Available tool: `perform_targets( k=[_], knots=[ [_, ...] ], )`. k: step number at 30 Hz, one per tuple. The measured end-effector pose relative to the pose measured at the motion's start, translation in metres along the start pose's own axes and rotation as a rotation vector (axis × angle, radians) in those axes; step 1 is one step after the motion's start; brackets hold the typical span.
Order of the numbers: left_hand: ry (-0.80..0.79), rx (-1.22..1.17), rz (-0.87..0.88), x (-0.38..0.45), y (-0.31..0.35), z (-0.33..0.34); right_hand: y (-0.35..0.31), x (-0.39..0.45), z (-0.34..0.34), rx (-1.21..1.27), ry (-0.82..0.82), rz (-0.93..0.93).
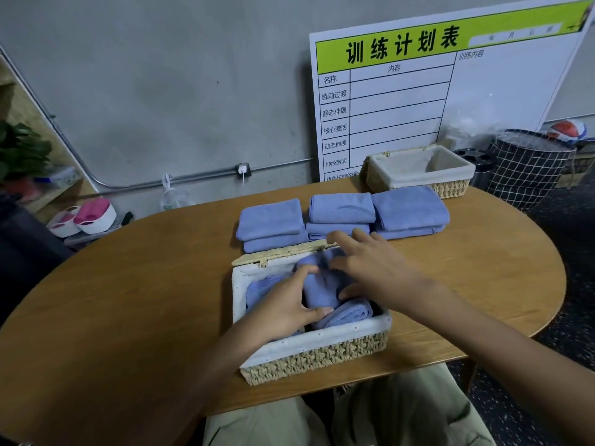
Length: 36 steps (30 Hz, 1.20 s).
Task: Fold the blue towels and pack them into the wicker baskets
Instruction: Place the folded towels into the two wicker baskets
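Observation:
A wicker basket (315, 357) with a white cloth liner sits at the table's near edge and holds several folded blue towels (346, 315). Both hands are inside it. My left hand (286, 304) presses on the towels at the left, thumb and fingers around an upright folded towel (317, 291). My right hand (370, 268) rests on the same towel from the right, fingers spread. Behind the basket lie three stacks of folded blue towels (272, 225), (341, 214), (409, 210). A second lined wicker basket (450, 185) stands at the back right with nothing visible in it.
The round wooden table (145, 284) stands near a grey wall. A white planning board (418, 101) leans behind the far basket. A checked laundry hamper (528, 169) stands on the floor at right. Pink and white slippers (87, 217) lie on the floor at left.

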<state>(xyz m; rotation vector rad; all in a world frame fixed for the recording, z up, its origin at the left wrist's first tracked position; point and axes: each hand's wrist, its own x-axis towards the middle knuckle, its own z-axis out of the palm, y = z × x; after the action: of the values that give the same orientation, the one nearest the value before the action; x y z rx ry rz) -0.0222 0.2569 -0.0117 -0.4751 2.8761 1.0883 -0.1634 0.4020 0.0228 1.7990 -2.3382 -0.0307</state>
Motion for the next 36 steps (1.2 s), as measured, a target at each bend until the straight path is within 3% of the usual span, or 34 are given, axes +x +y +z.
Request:
perform_targets(
  k=[4,10,17,24,27,32,36],
  knots=[
    [0.030,0.327,0.064,0.003,-0.011,-0.005,0.011,-0.007,0.006,-0.019,-0.041,-0.037],
    [0.049,0.479,0.166,0.003,-0.015,-0.012,0.026,-0.014,0.001,0.016,-0.209,-0.005],
    [-0.044,0.708,0.197,0.007,-0.021,-0.012,0.021,-0.008,0.001,0.017,-0.234,-0.047],
    [-0.099,0.737,0.190,0.010,-0.023,-0.008,0.014,0.006,0.002,0.008,-0.450,-0.015],
    [-0.144,0.753,0.174,0.009,-0.024,-0.008,0.003,0.013,0.009,-0.136,-0.493,-0.020],
    [-0.120,0.770,0.199,0.014,-0.025,-0.008,-0.001,0.012,0.012,-0.160,-0.459,-0.005],
    [0.031,0.566,0.209,0.024,-0.023,-0.013,0.008,0.014,-0.001,-0.084,-0.356,-0.003]
  ],
)
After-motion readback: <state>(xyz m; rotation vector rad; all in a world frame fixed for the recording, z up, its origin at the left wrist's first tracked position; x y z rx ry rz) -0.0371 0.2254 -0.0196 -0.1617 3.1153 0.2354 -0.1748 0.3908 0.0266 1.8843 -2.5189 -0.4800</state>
